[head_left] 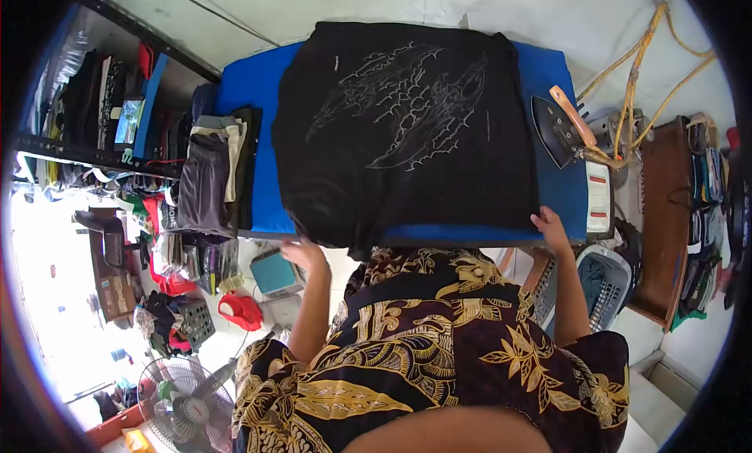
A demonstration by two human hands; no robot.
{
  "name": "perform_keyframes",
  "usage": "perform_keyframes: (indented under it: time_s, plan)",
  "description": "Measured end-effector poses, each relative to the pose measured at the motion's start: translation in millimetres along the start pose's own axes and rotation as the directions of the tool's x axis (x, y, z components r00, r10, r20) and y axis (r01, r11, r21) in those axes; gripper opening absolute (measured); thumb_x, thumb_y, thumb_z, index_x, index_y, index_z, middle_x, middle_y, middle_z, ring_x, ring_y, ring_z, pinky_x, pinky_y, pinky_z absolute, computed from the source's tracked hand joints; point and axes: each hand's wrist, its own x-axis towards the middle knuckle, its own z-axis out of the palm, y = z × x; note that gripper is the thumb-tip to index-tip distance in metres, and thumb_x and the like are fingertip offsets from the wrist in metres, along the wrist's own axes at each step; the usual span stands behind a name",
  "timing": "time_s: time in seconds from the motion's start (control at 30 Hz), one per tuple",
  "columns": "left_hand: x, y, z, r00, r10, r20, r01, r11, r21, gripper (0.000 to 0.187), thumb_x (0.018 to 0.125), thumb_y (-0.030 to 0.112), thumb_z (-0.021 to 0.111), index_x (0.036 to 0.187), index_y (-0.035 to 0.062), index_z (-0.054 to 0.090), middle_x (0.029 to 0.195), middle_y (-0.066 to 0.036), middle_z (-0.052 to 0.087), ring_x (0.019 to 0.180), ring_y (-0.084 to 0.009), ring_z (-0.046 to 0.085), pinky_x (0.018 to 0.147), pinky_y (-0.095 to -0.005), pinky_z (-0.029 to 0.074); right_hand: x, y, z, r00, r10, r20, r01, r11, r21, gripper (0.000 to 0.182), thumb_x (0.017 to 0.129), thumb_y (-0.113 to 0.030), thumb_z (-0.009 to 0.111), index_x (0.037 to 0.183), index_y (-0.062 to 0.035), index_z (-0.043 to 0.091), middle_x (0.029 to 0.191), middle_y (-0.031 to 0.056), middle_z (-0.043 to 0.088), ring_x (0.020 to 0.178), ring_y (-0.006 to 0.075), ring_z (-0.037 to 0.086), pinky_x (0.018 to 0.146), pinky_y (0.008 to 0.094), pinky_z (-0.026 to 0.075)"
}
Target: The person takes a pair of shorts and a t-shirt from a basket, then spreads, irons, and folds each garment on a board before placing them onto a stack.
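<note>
A black garment with a grey line print lies spread over a blue-covered board. Its near-left part is bunched and hangs over the front edge. Just below that bunched cloth is my left hand, fingers apart and partly stretched out; no grip on the cloth can be seen. At the near-right corner of the garment, my right hand has thumb and fingers closed on the cloth's edge. An iron with an orange-brown handle rests on the right end of the board, beside the garment.
Folded garments lie at the board's left end. A rope-wrapped cord runs up from the iron. Clothes fill a shelf on the left. A fan stands lower left, and a laundry basket lower right.
</note>
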Motion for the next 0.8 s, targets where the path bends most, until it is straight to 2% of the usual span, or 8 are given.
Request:
perform_keyframes:
  time_s: [0.07, 0.13, 0.2, 0.27, 0.4, 0.53, 0.67, 0.8]
  plan:
    - [44, 26, 4, 0.998, 0.032, -0.056, -0.029, 0.998, 0.057, 0.053, 0.075, 0.035, 0.064, 0.104, -0.0053, 0.047, 0.098, -0.022, 0.055, 0.083, -0.0356, 0.055, 0.074, -0.0422, 0.043, 2, -6, 9, 0.983, -0.182, 0.038, 0.185, 0.979, -0.086, 0.017, 0.078, -0.014, 0.063, 0.084, -0.001, 0.053, 0.069, -0.0021, 0.047, 0.063, 0.0077, 0.045, 0.059, 0.0239, 0.04]
    - [96, 28, 26, 0.842, -0.058, 0.537, 0.132, 0.986, -0.1, 0.056, 0.074, 0.04, 0.066, 0.102, -0.0049, 0.048, 0.101, -0.023, 0.056, 0.085, -0.0368, 0.055, 0.074, -0.0411, 0.043, 0, -8, 14, 0.971, -0.238, -0.008, 0.231, 0.949, -0.213, 0.017, 0.077, -0.013, 0.064, 0.083, 0.0002, 0.054, 0.069, -0.0014, 0.049, 0.064, 0.0082, 0.045, 0.058, 0.0243, 0.039]
    - [102, 34, 33, 0.908, 0.08, 0.411, -0.141, 0.983, 0.121, 0.053, 0.073, 0.038, 0.067, 0.102, -0.0035, 0.052, 0.095, -0.021, 0.058, 0.083, -0.0316, 0.057, 0.072, -0.0369, 0.045, -3, -10, 11, 0.957, -0.287, -0.044, 0.255, 0.904, -0.344, 0.017, 0.076, -0.012, 0.064, 0.082, 0.0013, 0.055, 0.07, -0.0008, 0.051, 0.065, 0.0086, 0.045, 0.058, 0.0248, 0.039]
    - [130, 26, 31, 0.472, 0.018, 0.881, 0.062, 0.997, -0.054, 0.058, 0.072, 0.036, 0.069, 0.109, -0.0033, 0.051, 0.094, -0.02, 0.059, 0.083, -0.0263, 0.059, 0.071, -0.0333, 0.046, -9, -13, -9, 0.981, -0.147, -0.126, 0.158, 0.985, 0.075, 0.016, 0.074, -0.011, 0.065, 0.08, 0.0021, 0.057, 0.069, -0.0003, 0.054, 0.065, 0.0085, 0.046, 0.059, 0.0245, 0.039]
    - [120, -62, 0, 0.364, -0.015, 0.931, -0.147, 0.986, 0.074, 0.059, 0.069, 0.037, 0.07, 0.108, -0.004, 0.051, 0.093, -0.017, 0.059, 0.081, -0.0237, 0.06, 0.068, -0.0343, 0.048, -54, 21, -22, 0.961, -0.201, -0.192, 0.163, 0.967, -0.197, 0.019, 0.069, -0.01, 0.067, 0.083, 0.0005, 0.06, 0.073, 0.0044, 0.06, 0.066, 0.0158, 0.056, 0.06, 0.028, 0.043]
    - [81, -65, -51, 0.252, -0.276, 0.927, -0.362, 0.862, 0.355, 0.062, 0.069, 0.039, 0.07, 0.109, -0.0022, 0.049, 0.101, -0.018, 0.058, 0.086, -0.0258, 0.06, 0.069, -0.0365, 0.048, -75, 49, -3, 0.935, 0.201, -0.293, -0.348, 0.68, -0.645, 0.035, 0.06, -0.018, 0.07, 0.092, -0.0067, 0.06, 0.088, 0.0159, 0.062, 0.083, 0.0366, 0.058, 0.069, 0.0393, 0.045]
    - [78, -23, -42, 0.703, 0.378, 0.603, -0.711, 0.405, 0.575, 0.028, 0.074, 0.027, 0.063, 0.091, 0.0064, 0.056, 0.091, -0.013, 0.057, 0.087, -0.0294, 0.057, 0.071, -0.0402, 0.045, -35, -16, 25, 0.816, -0.367, -0.446, -0.181, 0.57, -0.801, 0.034, 0.066, -0.01, 0.063, 0.097, -0.0066, 0.051, 0.098, 0.0128, 0.055, 0.097, 0.0311, 0.05, 0.076, 0.045, 0.039]
    - [65, 159, -7, 0.521, 0.68, 0.516, -0.816, 0.574, 0.069, 0.024, 0.07, 0.018, 0.064, 0.09, 0.006, 0.057, 0.089, -0.013, 0.057, 0.087, -0.0303, 0.056, 0.072, -0.0426, 0.043, 77, -134, 58, 0.717, -0.675, -0.173, 0.259, 0.488, -0.833, 0.029, 0.07, -0.011, 0.061, 0.095, -0.0032, 0.051, 0.089, 0.0136, 0.054, 0.089, 0.0298, 0.052, 0.071, 0.0405, 0.042]
